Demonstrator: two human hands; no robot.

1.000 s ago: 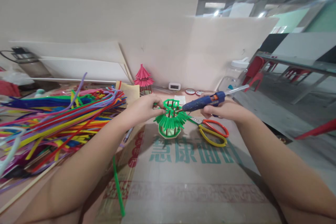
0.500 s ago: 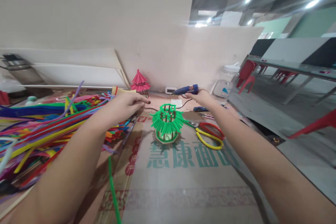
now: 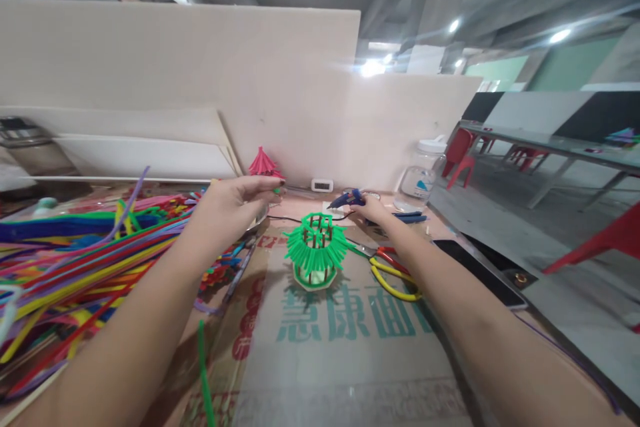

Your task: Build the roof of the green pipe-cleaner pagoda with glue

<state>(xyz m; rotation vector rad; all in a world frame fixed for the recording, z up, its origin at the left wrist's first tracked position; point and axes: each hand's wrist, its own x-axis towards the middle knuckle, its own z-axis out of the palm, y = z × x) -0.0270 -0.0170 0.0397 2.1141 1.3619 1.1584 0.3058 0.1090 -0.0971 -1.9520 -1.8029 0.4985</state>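
Note:
A small green pagoda-like model [image 3: 316, 250] of pipe cleaners and brown posts stands upright on the cardboard. My right hand [image 3: 371, 208], beyond it to the right, is closed around a blue hot glue gun [image 3: 347, 199] whose nozzle points left. At the far left of the model, my left hand [image 3: 237, 203] hovers with thumb and fingers apart; I see nothing held in it. Behind those fingertips stands a pink pagoda-like model [image 3: 262, 161], partly hidden. Scissors [image 3: 395, 281] with red and yellow handles lie right of the green model, partly under my right forearm.
Many coloured pipe cleaners [image 3: 100, 260] are heaped at left. One green pipe cleaner [image 3: 205, 373] lies on the cardboard [image 3: 320, 360] near me. A small white digital display [image 3: 322, 185] and a clear jar [image 3: 417, 177] stand at the back. A dark phone [image 3: 480, 273] lies at right.
My right hand has lowered the glue gun toward the tabletop, closer behind the green model. My left hand stays nearly in place, its thumb lower and farther from the fingers. The camera view has tilted up.

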